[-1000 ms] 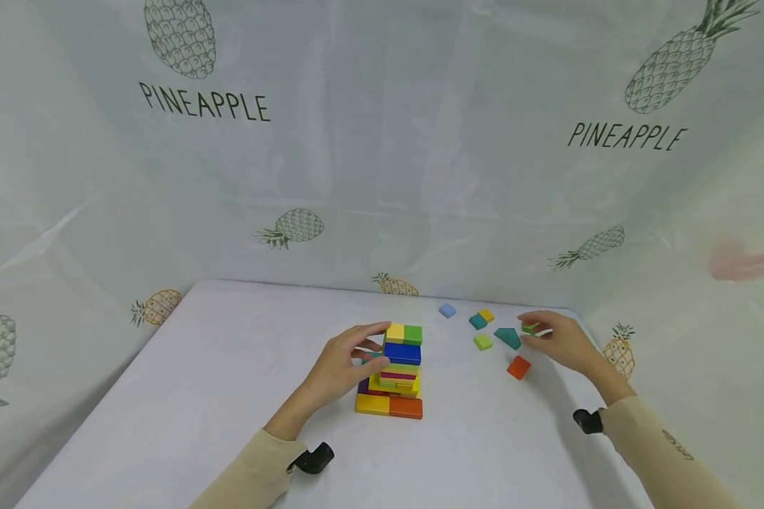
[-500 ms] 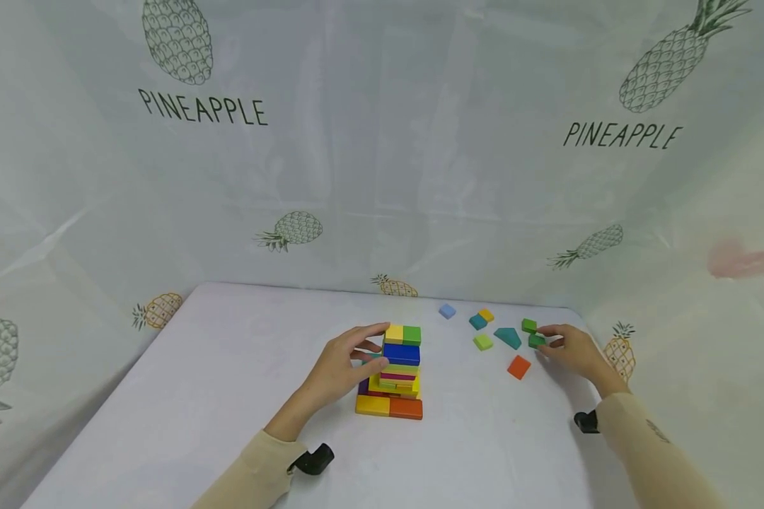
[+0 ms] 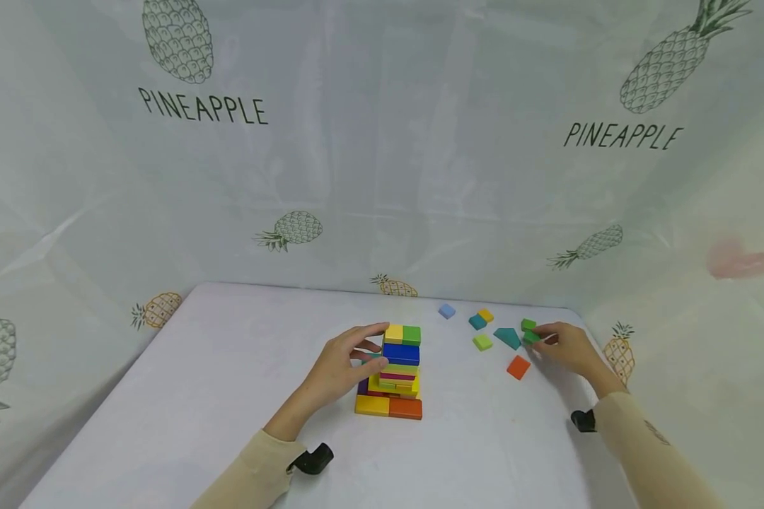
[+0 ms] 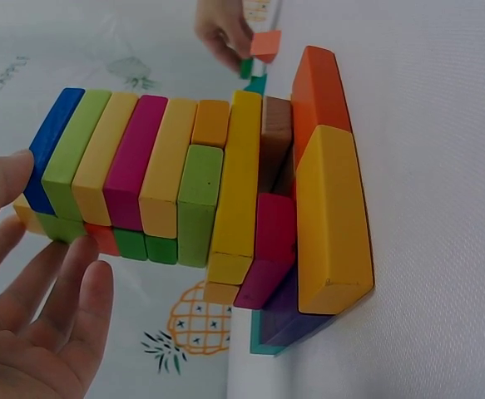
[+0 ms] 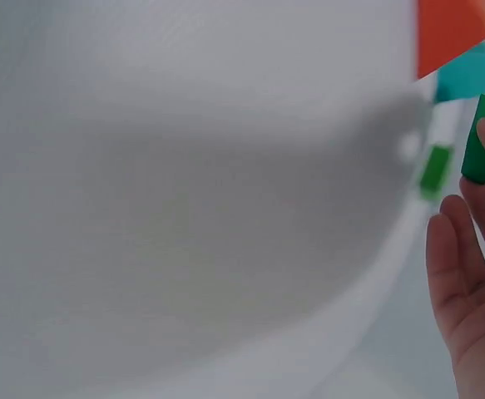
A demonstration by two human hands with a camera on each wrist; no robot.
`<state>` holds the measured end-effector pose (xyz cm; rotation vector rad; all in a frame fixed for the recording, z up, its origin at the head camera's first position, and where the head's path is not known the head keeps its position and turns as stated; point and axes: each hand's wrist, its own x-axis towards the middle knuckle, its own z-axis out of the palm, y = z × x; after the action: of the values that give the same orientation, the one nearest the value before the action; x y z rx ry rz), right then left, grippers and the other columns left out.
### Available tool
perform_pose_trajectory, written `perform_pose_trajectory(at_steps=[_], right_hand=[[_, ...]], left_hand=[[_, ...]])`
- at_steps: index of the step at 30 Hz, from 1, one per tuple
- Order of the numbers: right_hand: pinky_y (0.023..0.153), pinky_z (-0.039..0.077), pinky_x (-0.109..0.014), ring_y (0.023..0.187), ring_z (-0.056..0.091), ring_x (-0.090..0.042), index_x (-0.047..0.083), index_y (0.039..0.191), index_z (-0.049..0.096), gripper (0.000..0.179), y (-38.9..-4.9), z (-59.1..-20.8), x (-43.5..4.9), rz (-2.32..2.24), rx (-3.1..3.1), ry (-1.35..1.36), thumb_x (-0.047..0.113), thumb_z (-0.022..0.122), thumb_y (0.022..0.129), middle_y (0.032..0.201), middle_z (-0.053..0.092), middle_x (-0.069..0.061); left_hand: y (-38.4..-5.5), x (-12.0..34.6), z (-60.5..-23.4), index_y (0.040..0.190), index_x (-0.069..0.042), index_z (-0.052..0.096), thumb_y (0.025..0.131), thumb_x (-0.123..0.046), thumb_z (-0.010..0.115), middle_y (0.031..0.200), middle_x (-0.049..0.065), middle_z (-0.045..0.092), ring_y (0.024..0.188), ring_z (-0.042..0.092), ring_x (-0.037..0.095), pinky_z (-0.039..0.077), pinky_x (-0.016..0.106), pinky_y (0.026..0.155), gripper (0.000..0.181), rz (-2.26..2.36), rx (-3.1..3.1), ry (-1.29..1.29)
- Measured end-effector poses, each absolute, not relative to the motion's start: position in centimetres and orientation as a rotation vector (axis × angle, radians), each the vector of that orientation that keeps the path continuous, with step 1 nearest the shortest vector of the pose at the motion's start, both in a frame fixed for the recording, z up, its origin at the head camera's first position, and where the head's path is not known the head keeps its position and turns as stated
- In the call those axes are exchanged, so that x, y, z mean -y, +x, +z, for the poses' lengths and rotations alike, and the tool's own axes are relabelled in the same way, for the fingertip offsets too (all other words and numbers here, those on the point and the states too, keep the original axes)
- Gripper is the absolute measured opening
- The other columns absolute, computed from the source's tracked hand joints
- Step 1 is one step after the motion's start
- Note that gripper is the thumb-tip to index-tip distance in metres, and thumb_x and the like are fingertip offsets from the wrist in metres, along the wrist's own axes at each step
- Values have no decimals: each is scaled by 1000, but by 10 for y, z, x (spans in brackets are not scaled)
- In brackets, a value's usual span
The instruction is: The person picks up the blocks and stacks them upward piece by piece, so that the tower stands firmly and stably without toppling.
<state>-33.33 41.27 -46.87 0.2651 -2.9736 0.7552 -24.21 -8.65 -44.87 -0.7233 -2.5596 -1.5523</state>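
Note:
A layered tower of coloured wooden blocks (image 3: 401, 355) stands mid-table in the head view. Beside its upper left is my left hand (image 3: 344, 364), fingers spread loosely. In the left wrist view the thumb touches the blue block (image 4: 52, 154) near the top, and the fingertips lie close to the tower's side. At the right, my right hand (image 3: 568, 348) pinches a small green block (image 5: 482, 140) between thumb and finger, seemingly just off the table. Close behind it lies another green block (image 3: 528, 324).
Near the right hand lie a teal block (image 3: 508, 338), an orange-red block (image 3: 518, 367) and a lime block (image 3: 482, 342). Farther back are a blue-teal block (image 3: 477, 322), a yellow block (image 3: 486, 314) and a light blue block (image 3: 446, 311). A pineapple-print sheet (image 3: 382, 177) hangs behind the table.
My right hand first pulled back from the farther green block, then took hold of the nearer one and moved it slightly left. The left hand and the tower have stayed put.

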Motion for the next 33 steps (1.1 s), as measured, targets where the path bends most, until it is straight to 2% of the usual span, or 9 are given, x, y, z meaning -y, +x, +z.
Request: perform_pose_trajectory(at_steps=[3, 9, 14, 22, 33], right_hand=[[80, 62, -35, 101, 70, -34, -3, 126, 73, 36, -326, -448, -390, 758, 2879, 390, 15, 80, 96, 119, 73, -20], [86, 64, -38, 98, 73, -27, 3, 123, 75, 32, -293, -398, -315, 844, 2718, 648, 8, 83, 92, 114, 76, -10], [84, 64, -35, 96, 71, -19, 10, 118, 78, 30, -261, -376, -251, 882, 2655, 830, 9, 87, 89, 110, 75, 1], [82, 64, -36, 95, 67, -13, 13, 117, 79, 32, -235, -373, -188, 874, 2649, 919, 16, 89, 88, 109, 75, 4], [80, 64, -39, 94, 61, -15, 12, 115, 81, 31, -233, -381, -165, 813, 2630, 973, 17, 92, 86, 103, 68, 2]], left_hand=[[-242, 88, -450, 156, -37, 53, 100, -31, 77, 153, -5, 58, 119, 67, 13, 57, 35, 103, 61, -1545, 2558, -730], [-243, 88, -450, 156, -37, 52, 100, -31, 77, 154, -5, 57, 119, 67, 13, 58, 35, 103, 61, -1533, 2558, -738], [-243, 88, -449, 156, -37, 53, 100, -31, 77, 154, -6, 57, 119, 67, 12, 57, 35, 103, 61, -1546, 2563, -743], [-243, 89, -449, 156, -37, 53, 100, -32, 77, 153, -5, 57, 119, 68, 13, 57, 35, 103, 61, -1550, 2560, -753], [-243, 91, -448, 156, -34, 54, 100, -37, 75, 153, -3, 58, 118, 69, 14, 58, 36, 102, 59, -1579, 2530, -793]])
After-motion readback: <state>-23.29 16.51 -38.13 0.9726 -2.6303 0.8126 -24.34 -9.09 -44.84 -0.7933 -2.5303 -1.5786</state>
